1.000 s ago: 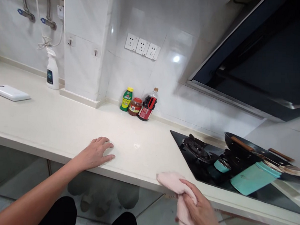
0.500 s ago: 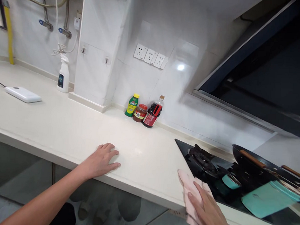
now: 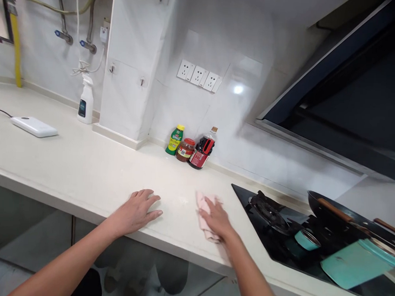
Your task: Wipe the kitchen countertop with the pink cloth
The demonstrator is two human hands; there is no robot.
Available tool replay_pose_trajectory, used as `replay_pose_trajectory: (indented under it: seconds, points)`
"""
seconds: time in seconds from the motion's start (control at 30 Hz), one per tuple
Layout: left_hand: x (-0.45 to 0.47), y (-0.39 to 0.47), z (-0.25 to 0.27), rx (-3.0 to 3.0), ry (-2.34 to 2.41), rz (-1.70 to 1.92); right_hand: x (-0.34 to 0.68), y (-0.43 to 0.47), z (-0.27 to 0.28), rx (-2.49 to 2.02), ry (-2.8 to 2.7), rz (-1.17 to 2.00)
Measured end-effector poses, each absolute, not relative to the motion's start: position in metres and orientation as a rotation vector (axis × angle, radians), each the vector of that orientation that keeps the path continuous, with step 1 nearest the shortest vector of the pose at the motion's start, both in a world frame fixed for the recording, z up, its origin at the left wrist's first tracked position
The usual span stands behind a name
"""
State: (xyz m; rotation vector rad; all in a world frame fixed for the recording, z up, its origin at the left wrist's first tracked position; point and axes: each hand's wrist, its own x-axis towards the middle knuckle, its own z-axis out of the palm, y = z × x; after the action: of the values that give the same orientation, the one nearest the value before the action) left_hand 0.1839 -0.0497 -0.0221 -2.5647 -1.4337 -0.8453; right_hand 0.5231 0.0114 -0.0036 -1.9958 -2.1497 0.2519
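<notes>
My left hand [image 3: 138, 213] rests on the pale countertop [image 3: 96, 174] near its front edge, fingers spread, holding nothing. Over a pink cloth [image 3: 205, 229] lies my right hand [image 3: 217, 217], pressing it to the counter left of the black gas hob [image 3: 256, 223]. Its outline is slightly blurred, and part of the cloth is hidden under the palm. Beyond both hands, against the wall, stand a green bottle with a yellow cap [image 3: 175, 140], a red-lidded jar [image 3: 185, 150] and a dark sauce bottle with a red label [image 3: 202, 150].
On the hob are a wok [image 3: 331, 209] with wooden handles, a turquoise canister [image 3: 358, 263] and a small turquoise cup [image 3: 307, 240]. A range hood [image 3: 345, 97] overhangs at upper right. Leftward are a white spray bottle [image 3: 86, 101] and a flat white device [image 3: 34, 126] with a cord.
My right hand has moved left and farther back with the cloth, from the hob's front left edge onto the counter. My left hand stays in place on the counter; the view has shifted slightly.
</notes>
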Motion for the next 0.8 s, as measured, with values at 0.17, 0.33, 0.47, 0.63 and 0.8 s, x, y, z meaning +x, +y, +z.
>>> replay_pose_trajectory:
  seconds: [0.17, 0.33, 0.47, 0.63, 0.8]
  points:
    - [0.180, -0.044, -0.027, -2.545, -1.445, -0.949, 0.425, -0.029, 0.001, -1.541, -2.478, 0.371]
    - [0.177, -0.041, -0.023, -2.640, -1.397, -0.882, 0.405, -0.066, 0.010, -1.192, -2.528, 0.369]
    - [0.178, -0.040, -0.022, -2.622, -1.455, -0.826, 0.446, -0.074, 0.009, -1.297, -2.441, 0.373]
    - [0.180, -0.045, -0.019, -2.624, -1.473, -0.835, 0.563, -0.085, -0.017, -1.741, -2.101, 0.302]
    - [0.181, -0.052, -0.016, -2.623, -1.448, -0.852, 0.682, -0.107, -0.040, -1.883, -1.888, 0.206]
